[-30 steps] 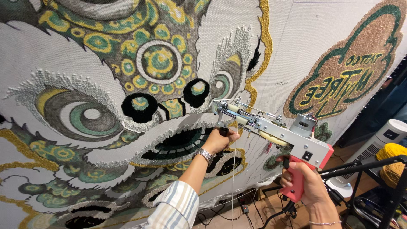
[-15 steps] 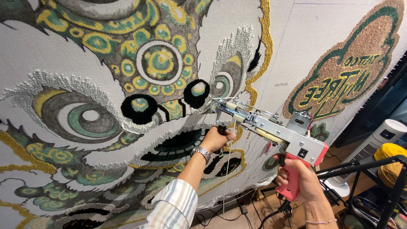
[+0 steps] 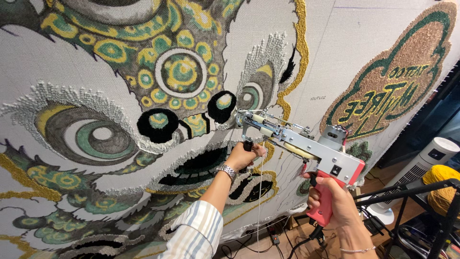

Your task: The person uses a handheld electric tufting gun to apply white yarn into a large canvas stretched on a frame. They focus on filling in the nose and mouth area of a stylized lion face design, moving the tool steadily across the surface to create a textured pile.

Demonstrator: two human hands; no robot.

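A tufting gun with a grey metal body and pink grip points its tip at a large stretched cloth tufted with a lion-like face in green, yellow, black and white. My left hand wraps the gun's black front handle, a metal watch on the wrist and a striped sleeve below. My right hand grips the pink rear handle. A thin pale yarn hangs from the gun toward the floor.
A second tufted piece in brown, green and beige sits on the cloth at upper right. A white tower fan, a yellow yarn cone, a black metal stand and floor cables lie at lower right.
The gun and both hands have shifted slightly left and down along the cloth; grips are unchanged.
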